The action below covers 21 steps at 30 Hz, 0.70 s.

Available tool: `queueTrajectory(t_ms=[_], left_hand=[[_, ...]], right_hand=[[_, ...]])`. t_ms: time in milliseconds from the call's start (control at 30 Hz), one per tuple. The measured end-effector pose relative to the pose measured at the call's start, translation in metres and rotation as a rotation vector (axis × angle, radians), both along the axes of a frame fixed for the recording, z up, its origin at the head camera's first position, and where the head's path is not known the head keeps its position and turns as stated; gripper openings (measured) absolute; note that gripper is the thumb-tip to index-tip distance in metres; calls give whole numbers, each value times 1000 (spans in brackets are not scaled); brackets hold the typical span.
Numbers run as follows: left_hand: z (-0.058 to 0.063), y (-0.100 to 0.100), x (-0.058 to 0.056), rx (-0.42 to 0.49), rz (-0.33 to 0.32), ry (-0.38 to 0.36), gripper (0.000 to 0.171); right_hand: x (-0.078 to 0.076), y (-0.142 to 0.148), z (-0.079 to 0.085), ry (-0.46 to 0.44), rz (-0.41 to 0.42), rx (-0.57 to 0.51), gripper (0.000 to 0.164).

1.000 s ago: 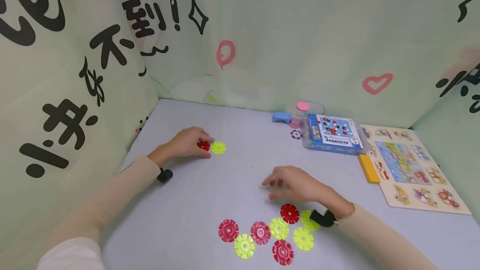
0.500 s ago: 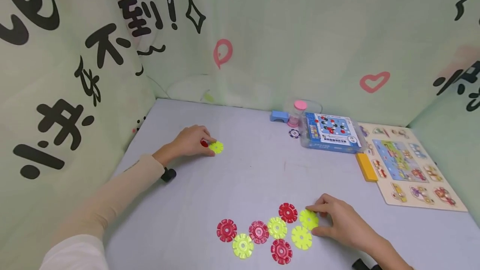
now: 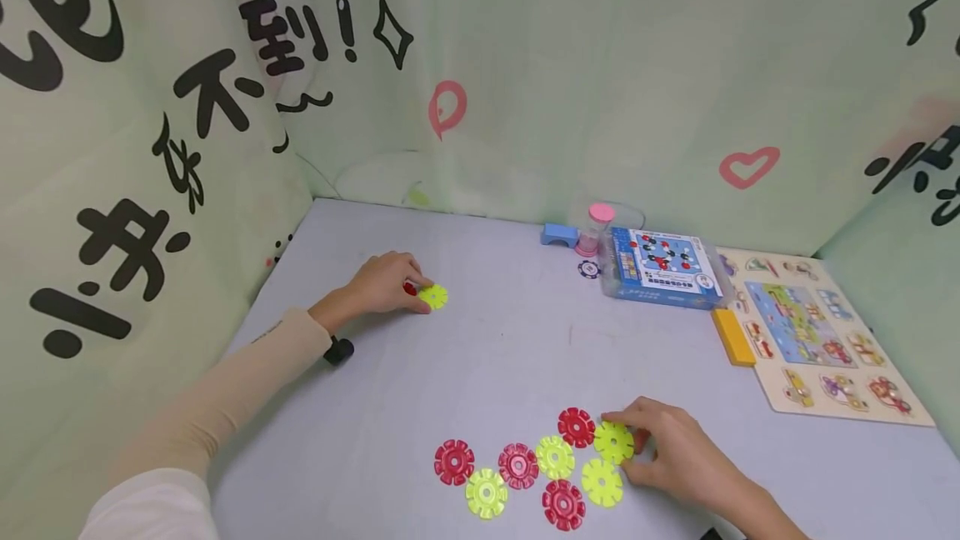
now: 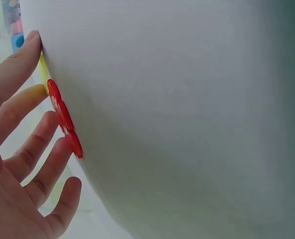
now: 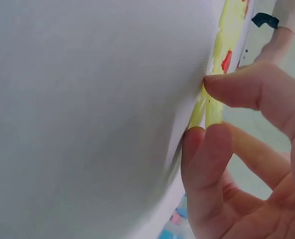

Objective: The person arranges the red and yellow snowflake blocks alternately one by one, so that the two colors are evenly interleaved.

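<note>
At the far left of the table in the head view, my left hand [image 3: 384, 283] pinches a yellow notched plastic disc [image 3: 435, 297] between thumb and forefinger. A red notched disc [image 3: 410, 287] lies beside it, mostly covered by the fingers; the left wrist view shows this red disc [image 4: 61, 117] edge-on near the middle fingertips. Near the front, my right hand [image 3: 678, 450] pinches another yellow disc [image 3: 613, 442] at its edges. That disc lies flat, touching or almost touching a second yellow disc [image 3: 602, 482] and close to a red disc [image 3: 577, 427].
More discs lie left of the right hand, among them a red one [image 3: 453, 462] and a yellow one [image 3: 487, 494]. Farther back are a blue boxed set [image 3: 667, 269], a pink-lidded jar [image 3: 595, 232], a blue block [image 3: 559, 234], a yellow block [image 3: 732, 337] and a wooden puzzle board [image 3: 825, 407].
My right hand has come down and right onto the yellow disc, then shifted it slightly left. My left hand has moved a little right, from the red disc to the yellow one.
</note>
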<state>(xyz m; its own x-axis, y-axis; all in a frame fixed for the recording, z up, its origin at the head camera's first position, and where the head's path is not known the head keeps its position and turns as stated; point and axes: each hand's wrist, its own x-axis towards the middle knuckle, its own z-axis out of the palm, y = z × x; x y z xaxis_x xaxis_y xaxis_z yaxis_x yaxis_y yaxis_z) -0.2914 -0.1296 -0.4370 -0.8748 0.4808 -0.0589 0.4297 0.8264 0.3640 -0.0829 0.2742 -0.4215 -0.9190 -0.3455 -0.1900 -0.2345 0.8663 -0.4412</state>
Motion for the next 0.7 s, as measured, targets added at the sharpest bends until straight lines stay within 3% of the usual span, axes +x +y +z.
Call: queueTrajectory(t_ms=[200, 700], left_hand=[[0, 1, -1, -1, 18, -14, 53], [-6, -1, -5, 5, -14, 13, 53]], right_hand=[[-2, 6, -4, -25, 17, -53, 50], [-13, 7, 4, 100, 21, 117, 48]])
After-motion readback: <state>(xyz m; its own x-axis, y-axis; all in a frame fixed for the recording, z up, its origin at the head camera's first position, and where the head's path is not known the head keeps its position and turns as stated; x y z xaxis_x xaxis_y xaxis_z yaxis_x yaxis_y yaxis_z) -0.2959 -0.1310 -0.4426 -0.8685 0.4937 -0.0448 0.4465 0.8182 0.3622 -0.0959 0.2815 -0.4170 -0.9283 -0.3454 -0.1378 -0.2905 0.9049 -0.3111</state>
